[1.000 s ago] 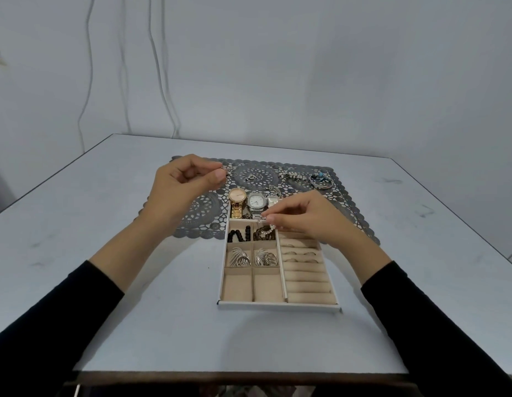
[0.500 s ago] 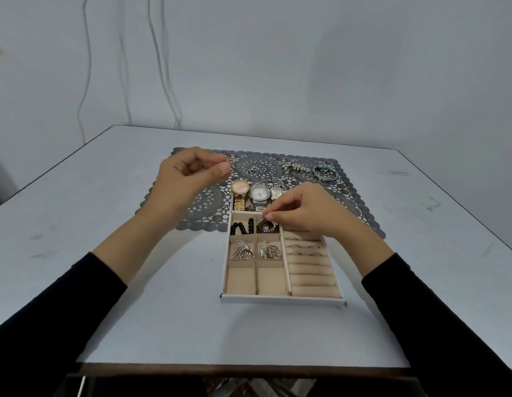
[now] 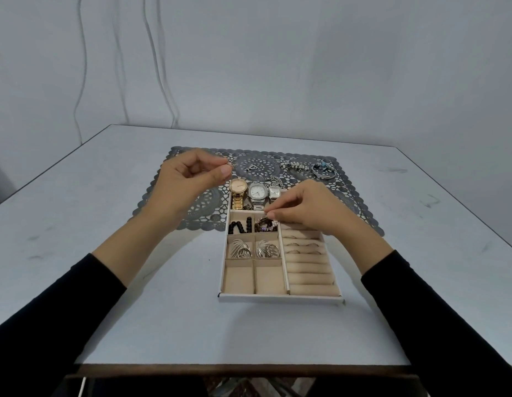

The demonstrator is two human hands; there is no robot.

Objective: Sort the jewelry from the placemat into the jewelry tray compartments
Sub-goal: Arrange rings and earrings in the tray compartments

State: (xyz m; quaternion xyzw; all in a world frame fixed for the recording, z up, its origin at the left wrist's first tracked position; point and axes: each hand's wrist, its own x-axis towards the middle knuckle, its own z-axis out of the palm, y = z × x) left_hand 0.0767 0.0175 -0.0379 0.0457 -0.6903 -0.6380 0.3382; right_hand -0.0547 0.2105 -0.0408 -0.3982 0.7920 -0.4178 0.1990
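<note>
Two near tray (image 3: 280,298) compartments empty, right hand (image 3: 308,211) over rear edge

One view only: a wide-angle camera worn on the person's head, positioned above the near edge of the table (image 3: 77,253) and facing forward and down. The optical axis runs along the table toward the far wall (image 3: 277,67), which fills the upper part of the picture. Both sleeves enter from the lower corners, so the camera sits close behind the arms. The jewelry tray (image 3: 280,298) lies near centre, slightly right, with the placemat (image 3: 174,222) just beyond it. The table's near edge shows at the bottom. Straight edges bow slightly toward the frame borders. There is no second view to overlap with
</note>
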